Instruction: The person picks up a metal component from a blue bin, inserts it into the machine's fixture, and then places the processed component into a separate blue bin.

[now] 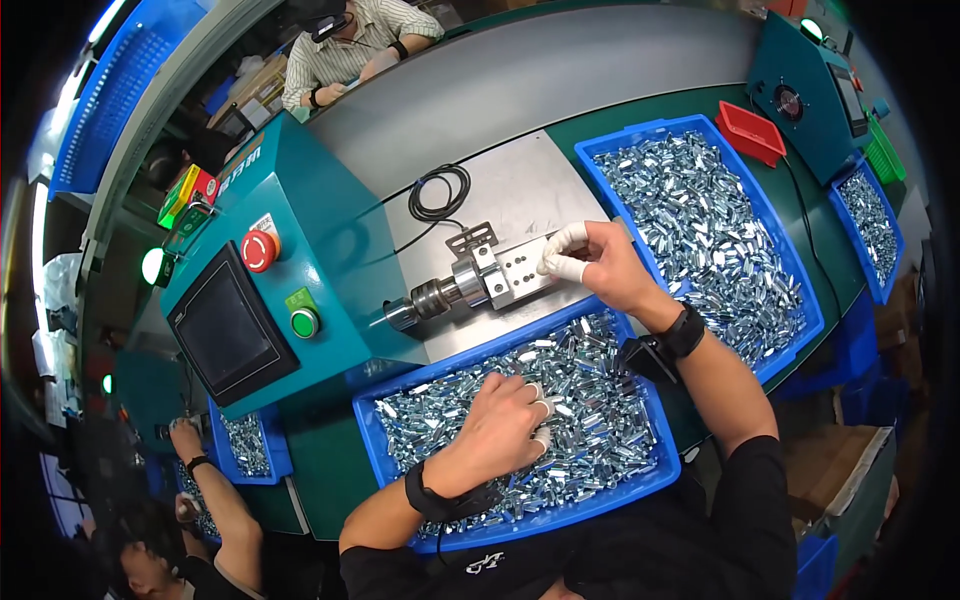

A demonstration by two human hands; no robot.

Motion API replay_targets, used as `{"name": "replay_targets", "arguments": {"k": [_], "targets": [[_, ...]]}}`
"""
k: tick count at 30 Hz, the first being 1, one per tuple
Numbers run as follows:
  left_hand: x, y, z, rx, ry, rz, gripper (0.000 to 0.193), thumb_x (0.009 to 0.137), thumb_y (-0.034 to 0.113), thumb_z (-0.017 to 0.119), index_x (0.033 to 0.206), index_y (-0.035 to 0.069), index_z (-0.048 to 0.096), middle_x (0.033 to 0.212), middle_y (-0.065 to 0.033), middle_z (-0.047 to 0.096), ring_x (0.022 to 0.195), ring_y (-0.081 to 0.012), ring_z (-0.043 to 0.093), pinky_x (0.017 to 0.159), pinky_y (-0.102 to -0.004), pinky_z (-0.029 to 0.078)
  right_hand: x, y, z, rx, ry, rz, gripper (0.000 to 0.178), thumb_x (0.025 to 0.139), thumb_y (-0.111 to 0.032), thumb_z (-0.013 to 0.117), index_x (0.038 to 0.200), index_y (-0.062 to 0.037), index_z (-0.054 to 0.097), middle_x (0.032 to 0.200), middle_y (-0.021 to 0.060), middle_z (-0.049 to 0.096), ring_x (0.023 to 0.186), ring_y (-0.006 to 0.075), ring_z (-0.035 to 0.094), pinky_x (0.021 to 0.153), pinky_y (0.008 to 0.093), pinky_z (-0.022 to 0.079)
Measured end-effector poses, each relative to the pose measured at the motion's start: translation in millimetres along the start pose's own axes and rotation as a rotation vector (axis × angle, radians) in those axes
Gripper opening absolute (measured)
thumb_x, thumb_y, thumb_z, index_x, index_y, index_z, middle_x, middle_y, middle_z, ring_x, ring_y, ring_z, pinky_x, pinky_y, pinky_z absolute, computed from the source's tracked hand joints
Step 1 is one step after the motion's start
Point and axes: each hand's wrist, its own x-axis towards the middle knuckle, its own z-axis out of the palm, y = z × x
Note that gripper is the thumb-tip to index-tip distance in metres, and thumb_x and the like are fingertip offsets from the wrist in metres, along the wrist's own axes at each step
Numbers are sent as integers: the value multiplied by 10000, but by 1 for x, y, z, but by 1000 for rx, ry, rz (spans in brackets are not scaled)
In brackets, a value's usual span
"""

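My left hand [500, 428] is over the near blue tray [668, 466], its fingers curled down toward the small shiny metal pieces [590, 400] heaped there. White finger covers sit on some of its fingertips. Whatever its fingers may hold is hidden. My right hand [605, 262], with white covers on thumb and fingers, is pinched at the right end of a steel fixture block [520, 272]. Anything between those fingertips is too small to make out. To the block's left, a round spindle chuck [432, 298] reaches out of the teal machine [330, 240].
A second blue tray [810, 325] of metal pieces stands right of the steel plate [545, 185]. The machine carries a dark screen [232, 325], a red stop button [261, 250] and a green button [304, 322]. A coiled black cable [440, 192] lies behind the fixture. Other people work across and at left.
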Motion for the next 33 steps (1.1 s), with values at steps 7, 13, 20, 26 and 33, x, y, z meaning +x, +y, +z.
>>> {"name": "replay_targets", "arguments": {"k": [7,13,20,26,33], "targets": [[-2,-4,-4,-50,8,-64,154,652,165,729,755,93,641,692,-29,576,745,-223,553,728,-352,385,-4,5,-7,-28,115,16,112,830,-15,655,924,36,625,806,84,675,767,143,664,706,254,523],[3,-19,-5,-142,136,-93,194,651,101,733,828,95,656,715,-31,592,748,-231,554,704,-357,392,-5,1,-10,-141,121,-18,259,829,-32,649,1072,36,590,810,76,675,756,124,653,679,242,505],[7,-28,-6,-132,276,-141,336,688,70,705,1019,82,653,775,-46,592,780,-255,533,731,-379,398,7,-4,12,-166,91,20,401,823,-56,637,1201,16,524,743,73,653,711,141,640,635,261,485],[1,-26,-5,-87,271,-131,366,699,64,695,1062,70,646,802,-62,577,817,-266,519,756,-387,396,25,-27,38,-1004,-4,-197,476,759,-153,668,1197,-28,532,675,132,628,652,280,637,602,360,491],[1,-23,0,-93,276,-105,373,698,62,695,1067,70,642,808,-75,568,835,-271,516,770,-386,392,35,-27,60,-1305,59,-258,261,636,-167,680,845,-34,598,659,152,633,650,345,636,594,432,506]]}}
